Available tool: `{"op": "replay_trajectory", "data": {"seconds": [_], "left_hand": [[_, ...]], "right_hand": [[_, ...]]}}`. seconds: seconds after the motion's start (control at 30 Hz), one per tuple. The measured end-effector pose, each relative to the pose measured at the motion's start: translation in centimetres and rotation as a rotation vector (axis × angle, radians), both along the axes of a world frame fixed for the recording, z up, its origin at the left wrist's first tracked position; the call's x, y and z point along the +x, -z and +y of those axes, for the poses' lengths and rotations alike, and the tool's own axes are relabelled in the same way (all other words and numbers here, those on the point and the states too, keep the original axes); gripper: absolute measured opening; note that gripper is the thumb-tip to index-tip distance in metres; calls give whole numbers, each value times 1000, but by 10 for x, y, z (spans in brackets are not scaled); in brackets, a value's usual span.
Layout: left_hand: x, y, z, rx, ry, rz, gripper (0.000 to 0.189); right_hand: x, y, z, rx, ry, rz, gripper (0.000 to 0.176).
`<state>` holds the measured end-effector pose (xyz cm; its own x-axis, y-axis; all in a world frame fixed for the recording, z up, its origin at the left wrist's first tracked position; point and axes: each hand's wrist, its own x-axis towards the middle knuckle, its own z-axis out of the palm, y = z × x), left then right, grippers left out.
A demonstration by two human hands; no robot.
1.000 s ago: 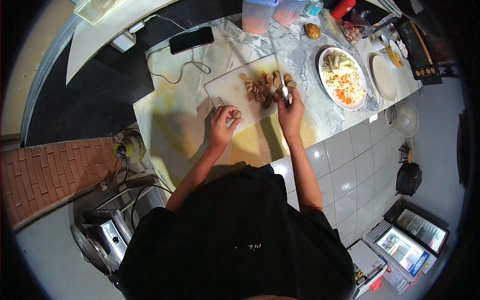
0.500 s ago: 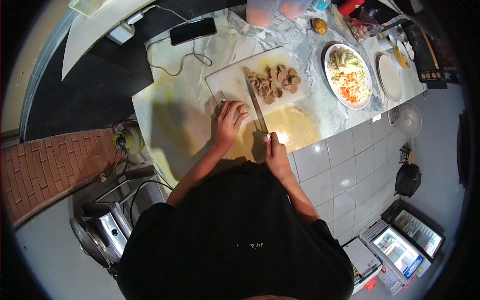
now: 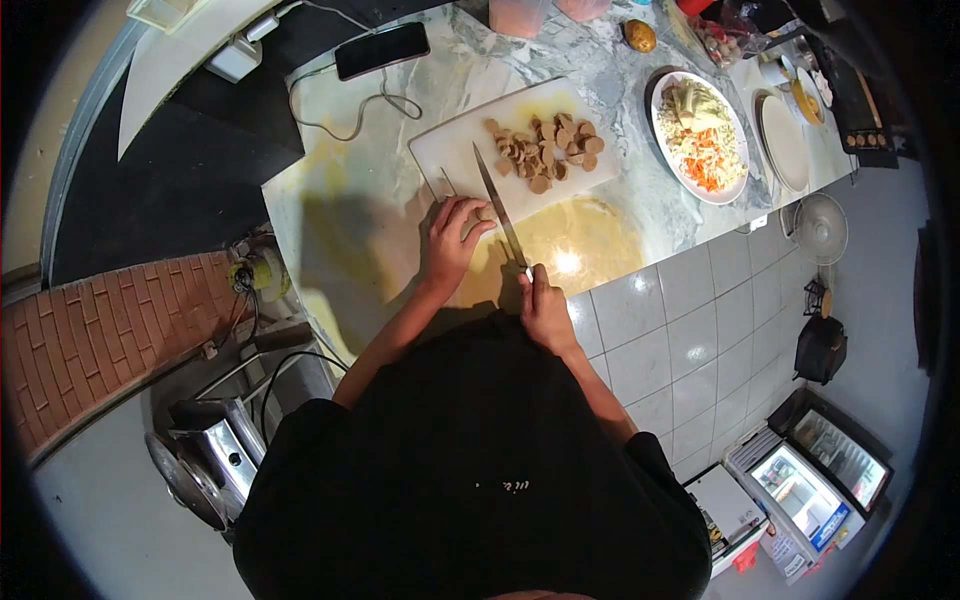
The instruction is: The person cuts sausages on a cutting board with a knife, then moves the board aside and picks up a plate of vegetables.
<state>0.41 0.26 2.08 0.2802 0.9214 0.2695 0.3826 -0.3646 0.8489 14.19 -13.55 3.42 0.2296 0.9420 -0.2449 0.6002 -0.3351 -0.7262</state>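
My right hand (image 3: 545,305) is closed round the handle of a long knife (image 3: 497,198), whose blade points up and left over the cutting board. At the board's lower left edge, my left hand (image 3: 452,240) pinches a small brown piece (image 3: 485,213) just left of the blade. The white cutting board (image 3: 440,150) lies on the marble counter. Right of the blade, a pile of round brown slices (image 3: 540,184) is spread on the board.
A plate of chopped vegetables (image 3: 741,150) stands right of the board, beside stacked white plates (image 3: 782,145). Behind are a potato (image 3: 639,36) and plastic containers (image 3: 517,16). A phone (image 3: 382,50) with a cable lies at the back left.
The knife has shifted left, its blade now closer to the piece in my left hand. My right hand moved slightly left with it. Another slice lies at the pile's left side.
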Motion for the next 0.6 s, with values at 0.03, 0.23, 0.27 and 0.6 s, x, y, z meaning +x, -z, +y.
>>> {"op": "replay_trajectory", "data": {"seconds": [0.03,0.23,0.27,0.6], "left_hand": [[0,1,0,-1,-2,0,26],[2,-5,2,18,4,32,28],[2,-6,1,21,10,6,28],[-2,5,-1,24,-3,13,23]], "right_hand": [[0,2,0,-1,-2,0,26],[0,-3,4,25,15,13,26],[-1,-6,4,17,9,8,26],[-1,-4,3,8,-17,-27,24]]}}
